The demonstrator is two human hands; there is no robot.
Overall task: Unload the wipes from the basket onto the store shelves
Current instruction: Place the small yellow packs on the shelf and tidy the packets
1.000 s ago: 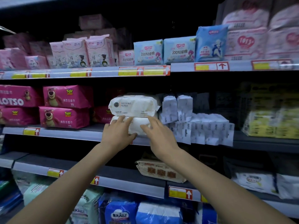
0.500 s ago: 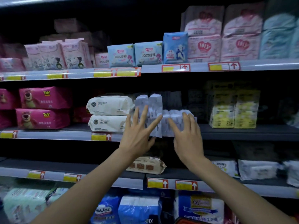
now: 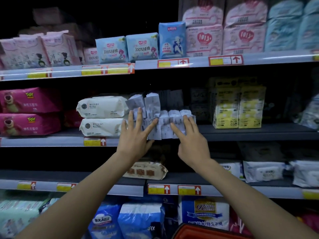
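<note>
Upright small wipe packs (image 3: 165, 125) in a row, left hand (image 3: 136, 140), right hand (image 3: 191, 142) flat-fingered against them

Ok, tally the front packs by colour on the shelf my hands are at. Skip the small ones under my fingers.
Pink bear packs: 2
Large white wipe packs: 2
Yellow packs: 2
Total: 6
</note>
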